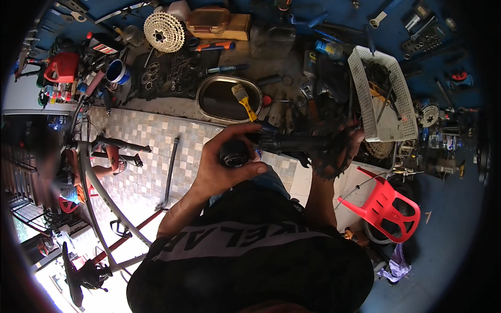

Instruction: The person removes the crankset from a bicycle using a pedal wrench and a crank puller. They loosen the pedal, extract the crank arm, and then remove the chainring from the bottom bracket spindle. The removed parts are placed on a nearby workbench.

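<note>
My two hands hold a dark bicycle crankset (295,143) across the front of my body, above the near edge of the workbench. My left hand (206,164) is closed around its left end, thumb and fingers curled about a round black part (233,155). I cannot make out whether that part belongs to the crankset. On the other side, my right hand (353,143) grips the end with the toothed chainring (331,161), which covers much of the fingers. Beyond the hands, a brush (244,103) with a yellow handle leans in an oval metal basin (200,99) of dark liquid.
A white perforated basket (360,94) with parts stands right on the bench. A large cassette (164,33), tools and loose parts crowd the back. At right is a red plastic chair (386,206); a bicycle frame (99,190) stands left, with a seated person's leg (112,159) beyond.
</note>
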